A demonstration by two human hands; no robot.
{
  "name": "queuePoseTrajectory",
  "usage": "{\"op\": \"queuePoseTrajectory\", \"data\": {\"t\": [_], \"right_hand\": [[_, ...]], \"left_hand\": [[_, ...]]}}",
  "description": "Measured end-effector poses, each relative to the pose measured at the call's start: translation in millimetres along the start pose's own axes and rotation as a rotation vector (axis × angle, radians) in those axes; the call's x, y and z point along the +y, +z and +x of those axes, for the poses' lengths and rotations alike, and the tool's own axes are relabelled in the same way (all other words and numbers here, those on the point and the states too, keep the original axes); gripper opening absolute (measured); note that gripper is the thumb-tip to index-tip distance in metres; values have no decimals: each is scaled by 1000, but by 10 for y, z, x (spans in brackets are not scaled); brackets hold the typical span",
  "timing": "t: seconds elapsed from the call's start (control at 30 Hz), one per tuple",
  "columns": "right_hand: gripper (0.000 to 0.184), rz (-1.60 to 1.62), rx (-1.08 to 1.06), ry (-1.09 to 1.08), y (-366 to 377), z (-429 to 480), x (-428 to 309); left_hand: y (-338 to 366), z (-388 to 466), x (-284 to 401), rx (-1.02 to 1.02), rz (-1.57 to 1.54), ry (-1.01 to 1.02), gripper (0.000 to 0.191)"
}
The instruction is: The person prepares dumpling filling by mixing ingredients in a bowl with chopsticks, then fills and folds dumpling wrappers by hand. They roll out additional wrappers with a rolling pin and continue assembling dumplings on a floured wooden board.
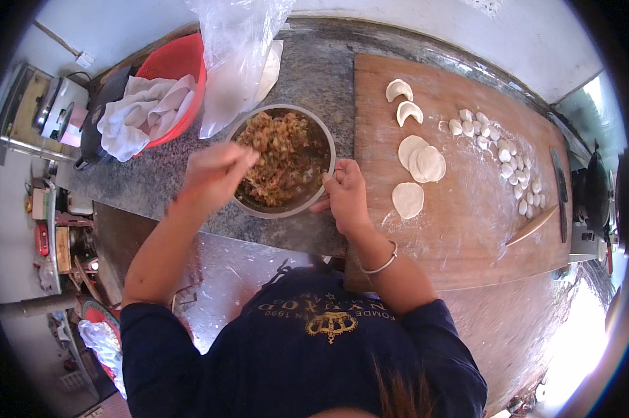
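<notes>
A metal mixing bowl (331, 137) stands on the stone counter, holding a chopped filling (278, 151) with brown and green bits. My right hand (346, 190) grips its near right rim, thumb on the edge and fingers outside. Over the bowl's left side is my left hand (215, 172), blurred by motion, its fingers drawn together towards the filling. Blur hides whether anything is between those fingers. To the right, a wooden board (461, 230) carries two folded dumplings (398, 86), several overlapping round wrappers (428, 163) and a single wrapper (408, 200) nearer me.
Small dough pieces (504, 155), a tapered rolling pin (532, 225) and a long dark tool (559, 183) occupy the board's right part. Beyond the bowl hangs a clear plastic bag (236, 57). A red basket (202, 78) with white cloth (142, 104) stands at the left.
</notes>
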State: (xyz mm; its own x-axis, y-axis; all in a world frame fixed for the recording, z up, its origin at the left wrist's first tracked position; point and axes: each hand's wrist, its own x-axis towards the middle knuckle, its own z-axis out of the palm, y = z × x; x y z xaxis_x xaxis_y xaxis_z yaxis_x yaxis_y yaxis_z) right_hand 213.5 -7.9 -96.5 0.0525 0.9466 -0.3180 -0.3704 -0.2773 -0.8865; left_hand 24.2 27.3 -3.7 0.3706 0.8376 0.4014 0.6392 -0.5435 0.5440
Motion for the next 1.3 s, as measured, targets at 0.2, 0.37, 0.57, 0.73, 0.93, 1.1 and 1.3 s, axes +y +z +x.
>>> {"op": "queuePoseTrajectory", "data": {"t": [0.2, 0.37, 0.57, 0.73, 0.93, 1.1, 1.3], "right_hand": [[23, -62, 29, 4, 54, -61, 16], [23, -36, 23, 32, 46, -94, -25], [20, 15, -21, 50, 57, -104, 20], [20, 1, -18, 27, 64, -112, 45], [21, 17, -17, 38, 58, -124, 13], [20, 7, 6, 39, 85, -142, 11], [24, -2, -10, 55, 50, -139, 1]], "left_hand": [[263, -249, 214, -206, -79, 122, 11], [-63, -232, 41, 171, -445, -306, 19], [-21, -576, -17, 281, -254, -461, 16], [499, -731, 215, 122, -72, -274, 11], [-122, -592, -123, 421, -388, -404, 18], [49, -648, -83, 190, 22, -317, 18], [240, -575, 255, 135, -141, -278, 17]]}}
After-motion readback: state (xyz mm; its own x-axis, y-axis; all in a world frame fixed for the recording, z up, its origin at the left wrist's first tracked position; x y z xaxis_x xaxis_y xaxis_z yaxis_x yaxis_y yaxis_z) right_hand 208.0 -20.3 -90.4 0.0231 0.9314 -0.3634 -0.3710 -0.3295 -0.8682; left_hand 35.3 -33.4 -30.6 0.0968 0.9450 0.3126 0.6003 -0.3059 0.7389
